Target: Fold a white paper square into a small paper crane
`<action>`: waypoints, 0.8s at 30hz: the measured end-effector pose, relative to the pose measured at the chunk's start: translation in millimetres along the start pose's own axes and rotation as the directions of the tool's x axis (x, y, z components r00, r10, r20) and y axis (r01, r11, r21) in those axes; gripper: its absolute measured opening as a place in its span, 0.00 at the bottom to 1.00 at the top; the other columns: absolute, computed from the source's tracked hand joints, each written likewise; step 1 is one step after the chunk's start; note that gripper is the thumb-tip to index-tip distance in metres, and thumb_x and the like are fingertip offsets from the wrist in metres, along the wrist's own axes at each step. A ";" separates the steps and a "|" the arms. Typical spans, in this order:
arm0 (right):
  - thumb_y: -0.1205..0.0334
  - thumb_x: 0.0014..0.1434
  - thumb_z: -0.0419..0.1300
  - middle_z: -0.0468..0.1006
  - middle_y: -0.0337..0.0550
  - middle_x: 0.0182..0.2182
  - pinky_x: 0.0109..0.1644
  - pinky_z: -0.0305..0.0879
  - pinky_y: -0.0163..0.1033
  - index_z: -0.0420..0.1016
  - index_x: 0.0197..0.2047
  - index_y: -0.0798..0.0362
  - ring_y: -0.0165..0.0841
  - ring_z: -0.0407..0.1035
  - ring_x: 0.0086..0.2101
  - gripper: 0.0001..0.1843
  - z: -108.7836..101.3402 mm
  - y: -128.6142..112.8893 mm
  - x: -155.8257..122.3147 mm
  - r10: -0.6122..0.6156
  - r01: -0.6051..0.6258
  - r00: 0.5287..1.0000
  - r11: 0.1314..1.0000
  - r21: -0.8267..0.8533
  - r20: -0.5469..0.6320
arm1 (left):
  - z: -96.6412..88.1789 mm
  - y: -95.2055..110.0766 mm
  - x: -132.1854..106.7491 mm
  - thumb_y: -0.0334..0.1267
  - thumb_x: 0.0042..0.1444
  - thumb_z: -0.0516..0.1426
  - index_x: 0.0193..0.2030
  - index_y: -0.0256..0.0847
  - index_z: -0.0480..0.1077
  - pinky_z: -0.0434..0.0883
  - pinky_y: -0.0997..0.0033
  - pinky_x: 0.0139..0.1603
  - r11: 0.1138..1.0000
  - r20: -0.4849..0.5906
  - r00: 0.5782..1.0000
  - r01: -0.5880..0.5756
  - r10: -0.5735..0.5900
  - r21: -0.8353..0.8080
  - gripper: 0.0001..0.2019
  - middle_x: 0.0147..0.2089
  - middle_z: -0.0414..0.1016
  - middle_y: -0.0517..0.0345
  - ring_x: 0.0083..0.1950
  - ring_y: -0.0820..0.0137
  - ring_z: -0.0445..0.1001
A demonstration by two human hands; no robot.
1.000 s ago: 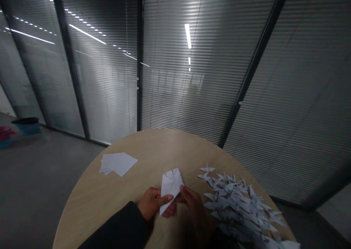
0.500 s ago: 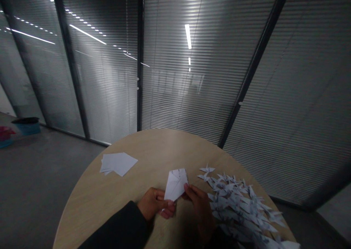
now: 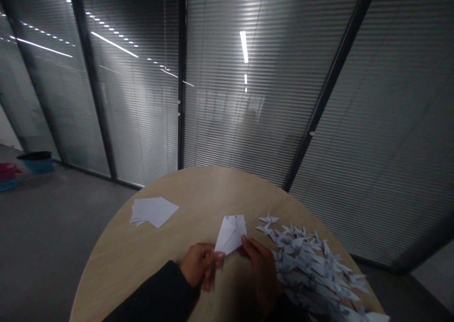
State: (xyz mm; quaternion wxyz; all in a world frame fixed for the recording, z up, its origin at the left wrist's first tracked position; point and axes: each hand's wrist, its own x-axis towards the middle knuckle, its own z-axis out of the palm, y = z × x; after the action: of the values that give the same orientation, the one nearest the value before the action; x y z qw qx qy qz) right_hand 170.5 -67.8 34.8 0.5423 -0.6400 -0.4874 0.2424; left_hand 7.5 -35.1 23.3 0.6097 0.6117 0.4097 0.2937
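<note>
A partly folded white sheet of paper (image 3: 232,233), with creases and some dark print along its far and right edges, is held up between both hands above the table. My left hand (image 3: 201,264) pinches its near left corner between thumb and fingers. At the right edge, my right hand (image 3: 260,265) grips the paper with the thumb on top; its other fingers are mostly hidden underneath. Just right of that hand lies a pile of folded paper cranes (image 3: 315,265), white with grey print.
A small stack of white paper sheets (image 3: 154,211) lies at the left on the round wooden table (image 3: 216,185). Glass partitions with blinds (image 3: 244,123) stand behind it. On the floor at far left are a blue bin (image 3: 36,163) and a red and blue container (image 3: 7,176).
The paper has shifted slightly up and right and turned a little, its left flap now looking narrower. My left fingers have moved at its near corner; the right hand keeps its hold.
</note>
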 end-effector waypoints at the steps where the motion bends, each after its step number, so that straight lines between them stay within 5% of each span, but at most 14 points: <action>1: 0.37 0.51 0.53 0.75 0.45 0.19 0.30 0.67 0.39 0.69 0.17 0.51 0.39 0.71 0.25 0.27 0.1 -0.3 -0.3 0.011 -0.012 1.000 1.000 0.010 0.006 | -0.7 1.6 -1.2 0.66 0.41 0.55 0.22 0.40 0.64 0.55 0.77 0.11 1.000 -0.013 1.000 -0.005 0.005 0.026 0.27 0.08 0.57 0.70 0.09 0.76 0.59; 6: 0.38 0.48 0.57 0.74 0.43 0.20 0.33 0.66 0.39 0.70 0.18 0.52 0.39 0.70 0.27 0.25 -0.7 1.3 0.7 0.084 -0.090 0.994 0.991 0.103 0.063 | -2.4 2.9 -1.2 0.65 0.42 0.55 0.23 0.40 0.64 0.52 0.79 0.10 1.000 0.011 1.000 -0.010 0.010 0.021 0.26 0.07 0.54 0.72 0.08 0.78 0.55; 11: 0.38 0.48 0.57 0.75 0.44 0.20 0.33 0.65 0.39 0.71 0.18 0.51 0.40 0.70 0.27 0.24 -1.6 3.3 3.0 0.080 -0.088 0.994 0.991 0.101 0.081 | -1.8 -3.4 1.3 0.66 0.44 0.53 0.29 0.40 0.62 0.62 0.75 0.15 0.998 0.054 0.996 -0.067 0.068 -0.015 0.26 0.11 0.66 0.64 0.12 0.72 0.66; 17: 0.34 0.47 0.56 0.77 0.44 0.20 0.33 0.65 0.38 0.72 0.17 0.51 0.38 0.71 0.26 0.28 -3.0 -3.5 0.5 0.071 -0.073 0.992 0.997 0.019 0.104 | -4.7 -2.4 -0.9 0.52 0.51 0.57 0.48 0.37 0.65 0.66 0.74 0.26 0.899 -0.016 0.977 -0.190 0.214 0.394 0.23 0.23 0.76 0.59 0.23 0.68 0.73; 24: 0.33 0.47 0.55 0.77 0.43 0.19 0.33 0.64 0.37 0.72 0.17 0.51 0.37 0.70 0.26 0.28 -1.6 -6.2 -1.9 0.034 -0.037 0.996 0.999 0.031 0.079 | -9.0 7.2 -5.7 0.51 0.51 0.57 0.55 0.41 0.63 0.65 0.71 0.33 0.817 -0.131 0.959 -0.139 0.252 0.560 0.27 0.33 0.79 0.55 0.33 0.62 0.76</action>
State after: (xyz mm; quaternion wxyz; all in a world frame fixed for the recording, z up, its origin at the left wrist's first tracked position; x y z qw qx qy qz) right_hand 168.9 -70.6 40.6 0.5286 -0.6299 -0.4928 0.2847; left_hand -2.0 -34.8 31.9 0.3329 0.7661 0.4696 0.2858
